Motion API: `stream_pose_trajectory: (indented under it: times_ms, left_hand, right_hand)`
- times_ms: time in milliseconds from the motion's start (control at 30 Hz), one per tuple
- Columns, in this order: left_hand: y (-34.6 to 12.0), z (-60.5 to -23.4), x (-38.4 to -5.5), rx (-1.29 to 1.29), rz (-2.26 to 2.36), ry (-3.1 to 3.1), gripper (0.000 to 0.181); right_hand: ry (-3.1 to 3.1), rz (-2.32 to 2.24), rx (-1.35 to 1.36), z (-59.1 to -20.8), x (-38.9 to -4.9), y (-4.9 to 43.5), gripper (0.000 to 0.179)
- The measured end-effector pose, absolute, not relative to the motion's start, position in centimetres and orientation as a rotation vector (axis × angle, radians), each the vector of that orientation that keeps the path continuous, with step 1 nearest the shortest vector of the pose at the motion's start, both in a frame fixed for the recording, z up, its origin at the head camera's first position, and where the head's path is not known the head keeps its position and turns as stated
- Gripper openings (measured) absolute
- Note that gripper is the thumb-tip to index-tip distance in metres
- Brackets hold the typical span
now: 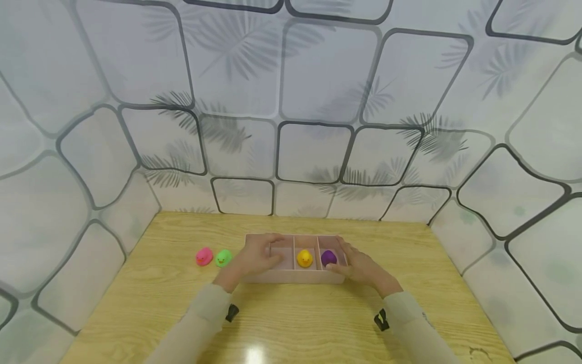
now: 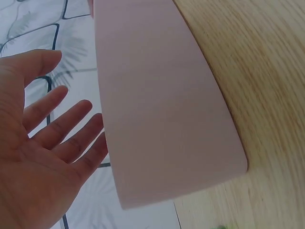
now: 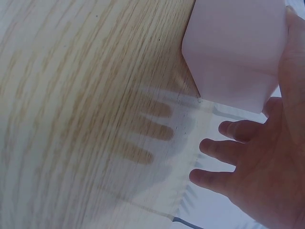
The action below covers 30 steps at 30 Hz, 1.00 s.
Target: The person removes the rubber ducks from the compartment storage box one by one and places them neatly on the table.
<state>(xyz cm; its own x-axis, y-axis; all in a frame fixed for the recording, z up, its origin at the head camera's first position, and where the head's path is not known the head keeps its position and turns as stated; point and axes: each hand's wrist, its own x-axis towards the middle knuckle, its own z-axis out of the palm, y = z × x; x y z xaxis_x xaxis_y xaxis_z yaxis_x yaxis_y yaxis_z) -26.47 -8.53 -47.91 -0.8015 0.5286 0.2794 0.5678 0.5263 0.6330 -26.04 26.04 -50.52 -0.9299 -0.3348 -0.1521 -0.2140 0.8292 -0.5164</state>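
A pale pink divided box (image 1: 291, 276) stands on the table, its long side towards me. A yellow rubber duck (image 1: 304, 259) sits in one compartment. To its right, in the end compartment, is a rounded purple toy (image 1: 328, 257), its front not visible. My left hand (image 1: 255, 257) is over the box's left end, partly hiding it; its fingers look loosely extended in the left wrist view. At the right end, my right hand (image 1: 362, 265) lies across the corner, thumb near the purple toy. The right wrist view shows its other fingers mostly straight.
Left of the box, a pink rubber duck (image 1: 204, 256) and a green rubber duck (image 1: 224, 258) sit side by side on the wooden table (image 1: 291, 323). Patterned white sheeting (image 1: 313, 151) rises behind the table and along both sides.
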Motion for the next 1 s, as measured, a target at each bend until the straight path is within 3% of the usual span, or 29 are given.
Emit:
stream_pose_trajectory:
  times_ms: [1000]
  left_hand:
    - [-4.4, -49.3, -27.1, -1.060, -1.230, -2.750, 0.051]
  right_hand:
    - [2.766, -0.751, -0.398, -50.9, -26.1, 26.1, 0.108]
